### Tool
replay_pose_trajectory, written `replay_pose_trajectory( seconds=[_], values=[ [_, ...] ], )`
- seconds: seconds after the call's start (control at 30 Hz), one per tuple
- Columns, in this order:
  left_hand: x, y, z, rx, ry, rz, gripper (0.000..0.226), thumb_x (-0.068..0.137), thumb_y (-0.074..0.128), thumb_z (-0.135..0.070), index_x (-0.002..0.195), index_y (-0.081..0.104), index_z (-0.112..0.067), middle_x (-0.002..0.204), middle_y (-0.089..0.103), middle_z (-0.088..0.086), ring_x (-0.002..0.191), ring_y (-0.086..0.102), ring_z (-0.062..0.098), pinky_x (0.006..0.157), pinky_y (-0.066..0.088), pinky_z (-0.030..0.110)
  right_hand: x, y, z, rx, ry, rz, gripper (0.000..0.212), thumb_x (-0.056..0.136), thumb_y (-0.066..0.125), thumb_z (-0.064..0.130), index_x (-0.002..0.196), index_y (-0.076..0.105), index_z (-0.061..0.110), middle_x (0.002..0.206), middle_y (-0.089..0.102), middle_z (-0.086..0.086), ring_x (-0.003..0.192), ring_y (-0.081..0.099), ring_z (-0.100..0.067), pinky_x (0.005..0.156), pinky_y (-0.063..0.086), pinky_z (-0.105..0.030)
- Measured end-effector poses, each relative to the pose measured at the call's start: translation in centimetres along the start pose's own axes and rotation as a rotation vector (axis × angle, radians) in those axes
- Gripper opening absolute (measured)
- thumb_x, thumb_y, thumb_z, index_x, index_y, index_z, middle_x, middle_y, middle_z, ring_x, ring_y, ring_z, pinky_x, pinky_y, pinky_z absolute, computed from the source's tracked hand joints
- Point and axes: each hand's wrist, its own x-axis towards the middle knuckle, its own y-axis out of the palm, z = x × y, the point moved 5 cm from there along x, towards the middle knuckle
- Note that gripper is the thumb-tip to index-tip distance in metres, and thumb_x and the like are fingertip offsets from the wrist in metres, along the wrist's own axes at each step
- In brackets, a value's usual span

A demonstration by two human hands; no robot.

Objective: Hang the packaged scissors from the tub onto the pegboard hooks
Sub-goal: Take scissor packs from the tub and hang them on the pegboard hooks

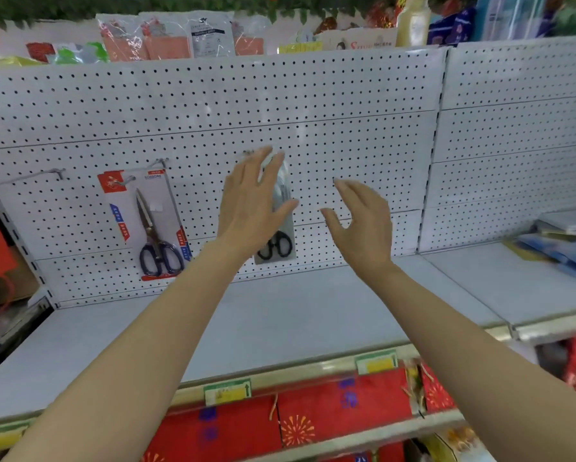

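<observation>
A white pegboard fills the wall ahead. One scissors pack with a red-and-white card and blue handles hangs from a hook at the left. A second pack with black handles hangs at the middle, its upper part hidden behind my left hand. That hand is spread flat in front of the pack, fingers apart. My right hand floats to the right of it, fingers apart, holding nothing. A bare hook sticks out at the far left. The tub is out of view.
A white shelf board runs below the pegboard, with yellow price tags on its front rail. Red patterned boxes fill the shelf underneath. Flat blue packages lie at the right. Packaged goods stand along the top.
</observation>
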Motion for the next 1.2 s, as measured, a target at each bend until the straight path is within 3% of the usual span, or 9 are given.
replay_pose_trajectory(
  seconds=[0.1, 0.27, 0.47, 0.73, 0.97, 1.07, 1.2],
  values=[
    [-0.6, -0.6, -3.4, 0.045, 0.109, 0.006, 0.076, 0.085, 0.065, -0.047, 0.148, 0.035, -0.017, 0.154, 0.031, 0.004, 0.139, 0.030, 0.030, 0.114, 0.025, 0.047, 0.1, -4.1, -0.2, -0.131, -0.122, -0.031, 0.044, 0.088, 0.067, 0.029, 0.126, 0.064, 0.007, 0.121, 0.066, -0.010, 0.111, 0.061, -0.032, 0.095, 0.043, -0.044],
    [-2.4, -0.4, -9.7, 0.038, 0.265, 0.027, 0.074, 0.088, 0.061, -0.046, 0.149, 0.034, -0.015, 0.154, 0.032, 0.007, 0.138, 0.033, 0.030, 0.112, 0.025, 0.042, -1.2, -10.3, -0.8, -0.287, -0.235, -0.068, 0.045, 0.088, 0.064, 0.031, 0.126, 0.064, 0.006, 0.119, 0.066, -0.011, 0.107, 0.062, -0.032, 0.092, 0.042, -0.042],
    [-7.2, 4.5, -17.4, -0.105, 0.359, 0.111, 0.071, 0.088, 0.059, -0.044, 0.148, 0.036, -0.013, 0.153, 0.035, 0.007, 0.138, 0.034, 0.030, 0.111, 0.023, 0.041, -7.4, -15.8, -6.0, -0.424, -0.152, 0.002, 0.046, 0.088, 0.063, 0.031, 0.127, 0.063, 0.006, 0.118, 0.067, -0.012, 0.107, 0.061, -0.032, 0.092, 0.041, -0.041],
    [-20.6, 17.4, -25.4, -0.249, 0.448, 0.402, 0.069, 0.080, 0.068, -0.037, 0.140, 0.047, -0.009, 0.144, 0.046, 0.012, 0.128, 0.045, 0.034, 0.104, 0.033, 0.044, -22.7, -20.3, -14.5, -0.553, 0.093, 0.183, 0.044, 0.085, 0.064, 0.026, 0.122, 0.065, 0.004, 0.113, 0.068, -0.013, 0.102, 0.064, -0.034, 0.087, 0.045, -0.043],
    [-35.7, 27.6, -31.6, -0.315, 0.552, 0.767, 0.071, 0.071, 0.077, -0.031, 0.134, 0.053, -0.009, 0.140, 0.051, 0.010, 0.124, 0.049, 0.032, 0.102, 0.038, 0.043, -36.6, -23.3, -20.4, -0.653, 0.308, 0.319, 0.042, 0.087, 0.064, 0.024, 0.124, 0.064, 0.005, 0.114, 0.067, -0.013, 0.101, 0.061, -0.034, 0.087, 0.044, -0.044],
    [-43.5, 31.6, -34.0, -0.301, 0.660, 0.955, 0.069, 0.061, 0.082, -0.033, 0.122, 0.062, -0.006, 0.129, 0.059, 0.012, 0.115, 0.059, 0.031, 0.095, 0.048, 0.039, -42.7, -24.4, -21.9, -0.673, 0.407, 0.375, 0.042, 0.085, 0.066, 0.021, 0.123, 0.064, 0.004, 0.114, 0.068, -0.013, 0.098, 0.063, -0.037, 0.085, 0.046, -0.045],
    [-52.4, 36.5, -36.4, -0.351, 0.701, 1.163, 0.056, 0.050, 0.080, -0.018, 0.103, 0.071, -0.003, 0.112, 0.068, 0.015, 0.098, 0.069, 0.033, 0.079, 0.056, 0.037, -49.5, -25.3, -23.4, -0.702, 0.488, 0.434, 0.041, 0.082, 0.068, 0.018, 0.120, 0.066, 0.002, 0.110, 0.069, -0.014, 0.094, 0.065, -0.038, 0.083, 0.048, -0.046]
  ],
)
